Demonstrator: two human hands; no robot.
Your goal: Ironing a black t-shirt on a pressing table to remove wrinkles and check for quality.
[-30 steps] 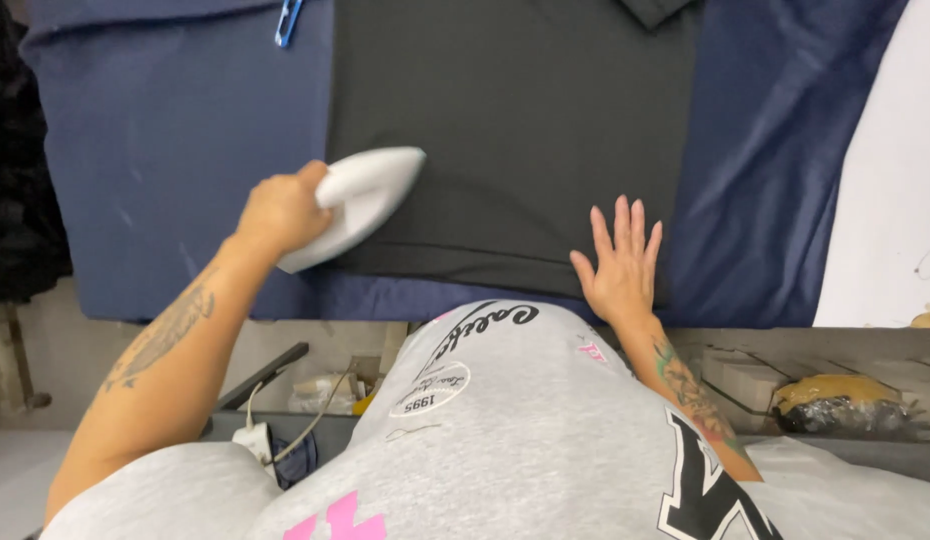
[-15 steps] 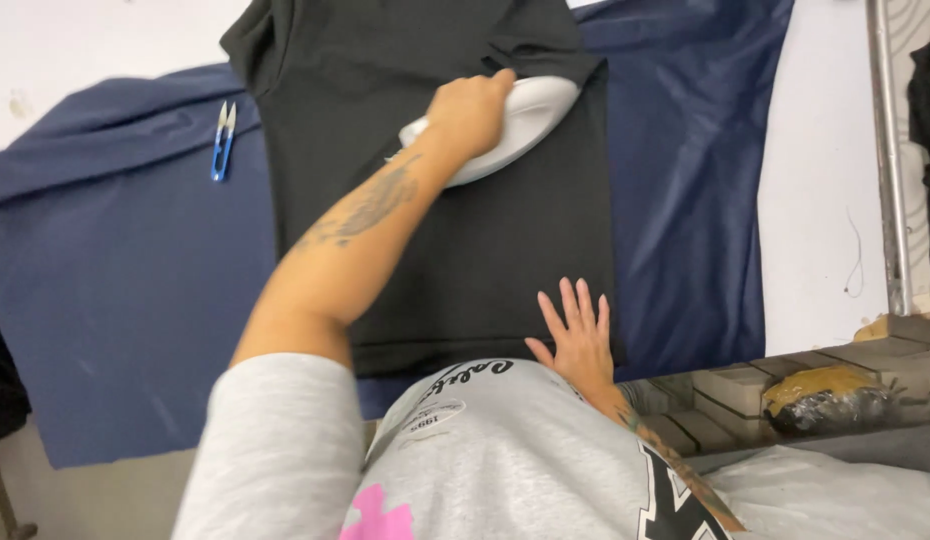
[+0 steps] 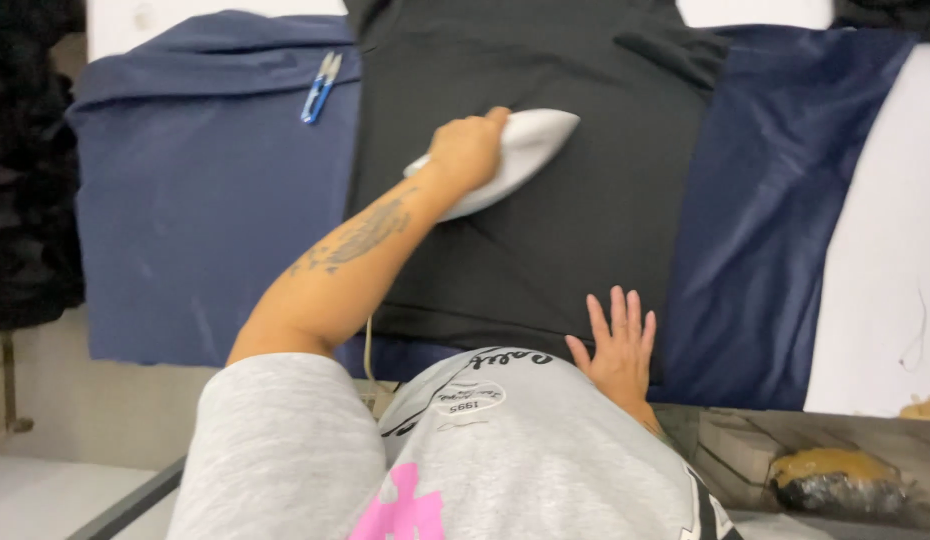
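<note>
A black t-shirt (image 3: 545,200) lies spread flat on a navy blue padded cover (image 3: 205,200). My left hand (image 3: 467,150) is closed around the handle of a white iron (image 3: 530,140), which rests on the middle of the shirt with its tip pointing right. Near the shirt's lower hem, close to my body, my right hand (image 3: 613,348) lies flat and palm down on the fabric with its fingers spread. My left forearm crosses the shirt's lower left part.
Small blue thread snips (image 3: 320,87) lie on the navy cover, left of the shirt. White table surface (image 3: 885,250) shows at the right. A dark pile of fabric (image 3: 30,170) sits at the far left. The iron's cord (image 3: 368,345) hangs by my body.
The iron went from the shirt's lower left up to its upper part, then came back down toward the middle. My right hand stayed flat at the hem.
</note>
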